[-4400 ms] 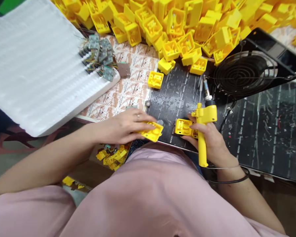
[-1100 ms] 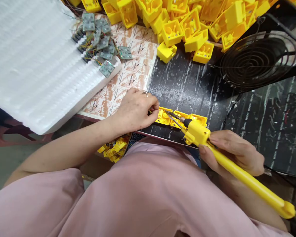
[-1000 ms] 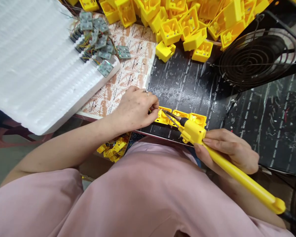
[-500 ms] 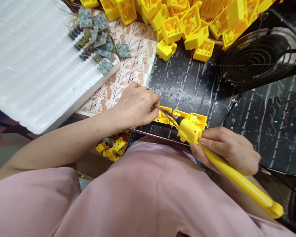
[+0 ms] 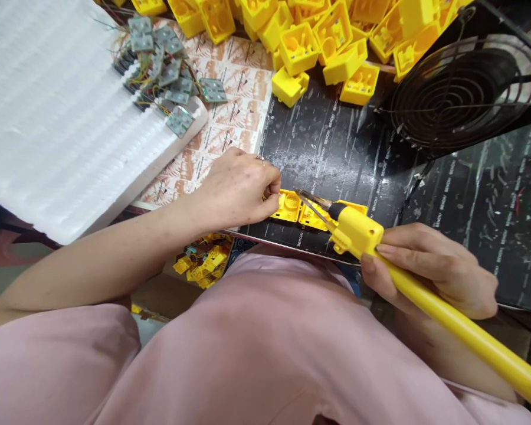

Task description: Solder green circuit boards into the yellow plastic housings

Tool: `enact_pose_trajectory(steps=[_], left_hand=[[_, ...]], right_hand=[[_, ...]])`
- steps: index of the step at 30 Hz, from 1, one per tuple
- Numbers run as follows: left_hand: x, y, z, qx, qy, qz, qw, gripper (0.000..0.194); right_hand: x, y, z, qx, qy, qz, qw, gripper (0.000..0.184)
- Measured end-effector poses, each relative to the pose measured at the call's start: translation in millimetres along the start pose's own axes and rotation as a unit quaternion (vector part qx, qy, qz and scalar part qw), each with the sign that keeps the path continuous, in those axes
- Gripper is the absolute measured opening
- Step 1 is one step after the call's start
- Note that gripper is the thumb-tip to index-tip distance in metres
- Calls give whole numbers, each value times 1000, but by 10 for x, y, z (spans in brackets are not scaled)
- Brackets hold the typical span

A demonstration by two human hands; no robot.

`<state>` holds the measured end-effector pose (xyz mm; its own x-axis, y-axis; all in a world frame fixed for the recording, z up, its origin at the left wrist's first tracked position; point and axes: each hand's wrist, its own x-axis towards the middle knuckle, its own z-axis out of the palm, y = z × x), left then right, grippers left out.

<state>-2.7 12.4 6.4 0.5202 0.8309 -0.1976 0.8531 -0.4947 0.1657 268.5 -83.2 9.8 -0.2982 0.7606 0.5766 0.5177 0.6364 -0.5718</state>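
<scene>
My left hand point(image 5: 243, 186) is closed in a pinch at the left end of a row of open yellow plastic cases. A thin wire shows at its fingertips, mostly hidden by the fingers. In my right hand point(image 5: 438, 268) is a yellow soldering iron point(image 5: 358, 227) with a thin feed tube beside its tip. The tip points left, over the gap between the left case point(image 5: 288, 205) and the middle case point(image 5: 310, 217). Part of the right case point(image 5: 359, 208) is hidden behind the iron's head. The row lies near the front edge of the black bench surface point(image 5: 327, 141).
Many yellow cases point(image 5: 298, 50) are heaped at the back. A black fan point(image 5: 446, 106) stands at right. On the left, a white foam sheet point(image 5: 71, 118) bears a pile of wired circuit boards point(image 5: 168, 65). Below the bench edge are more yellow parts point(image 5: 207, 265).
Earlier each hand held a yellow case; now the cases lie in a row. In the last half second the iron's tip has drawn right, away from my left fingers, which stay pinched.
</scene>
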Motion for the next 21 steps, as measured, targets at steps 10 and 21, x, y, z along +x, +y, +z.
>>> enact_pose_trajectory(steps=[10,21], left_hand=[[-10,-6,-1,-10,5,-10,1000,24],[-15,-7,19,-13,12,-6,1000,23]], right_hand=[[-6,51,53,16,9,-8,1000,37],[125,61,190,-9,-4,-83,996,24]])
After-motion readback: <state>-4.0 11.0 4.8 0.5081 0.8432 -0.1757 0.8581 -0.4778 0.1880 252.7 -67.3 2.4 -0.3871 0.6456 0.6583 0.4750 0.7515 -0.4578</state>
